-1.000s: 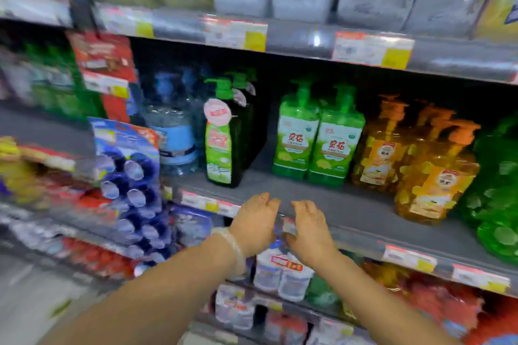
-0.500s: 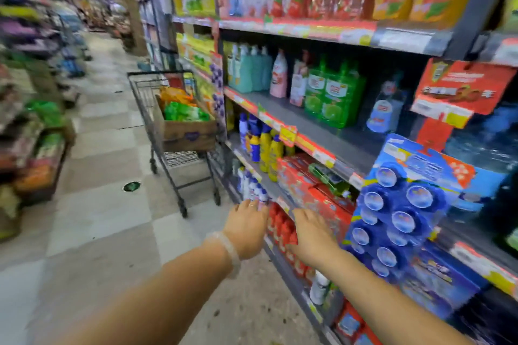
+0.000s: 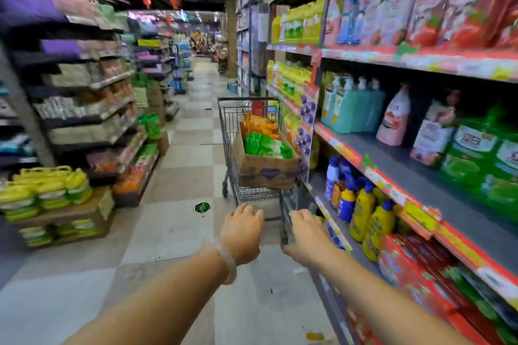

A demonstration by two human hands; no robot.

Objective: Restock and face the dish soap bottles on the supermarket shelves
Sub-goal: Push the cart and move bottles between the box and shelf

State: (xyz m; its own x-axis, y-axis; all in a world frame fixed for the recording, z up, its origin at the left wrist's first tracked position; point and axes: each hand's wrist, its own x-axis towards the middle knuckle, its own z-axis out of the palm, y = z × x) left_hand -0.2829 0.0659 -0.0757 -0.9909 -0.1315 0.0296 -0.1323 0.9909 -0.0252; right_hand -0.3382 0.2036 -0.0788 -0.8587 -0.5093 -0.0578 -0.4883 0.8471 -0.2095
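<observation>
- Both hands are stretched out down the aisle, palms down. The left hand and right hand have loosely curved fingers and hold nothing.
- The stock lies ahead of both hands: orange and green dish soap bottles fill a cardboard box riding in the shopping cart, just beyond the fingertips.
- The step in hand looks like fetching more bottles, so close on the cart first rather than over-reaching.
- Take one bottle per hand by the body, not the pump, lifting straight up out of the box.
- The shelf to the right of the right hand has bare space; turn the labels outward at its front edge.
</observation>
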